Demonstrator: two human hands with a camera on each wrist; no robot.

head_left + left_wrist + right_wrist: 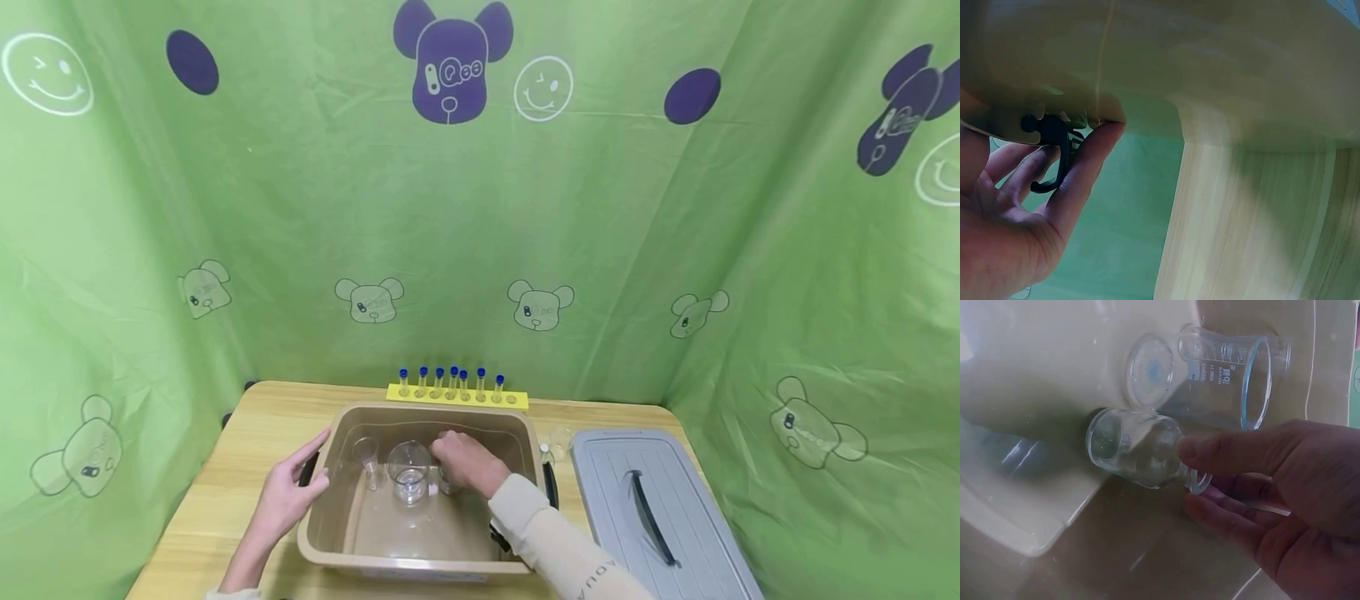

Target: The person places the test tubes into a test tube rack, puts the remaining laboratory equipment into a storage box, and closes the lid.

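Inside the brown plastic bin (420, 542), my right hand (468, 460) pinches the neck of a small clear glass bottle (1141, 450) between thumb and fingers. The bottle's base is close to the bin floor. Beside it stands a clear glass beaker (408, 479) with printed markings. A slim glass vessel (367, 462) is further left in the bin. My left hand (288, 496) is at the bin's left side, fingers spread around the black handle (1057, 144), with fingertips against the outer wall.
Behind the bin, a yellow rack (457, 398) holds several tubes with blue caps. A grey lid (622, 492) with a black handle lies on the right of the wooden table (217, 492). Small glassware (558, 442) stands between bin and lid. Green curtain (465, 208) surrounds the table.
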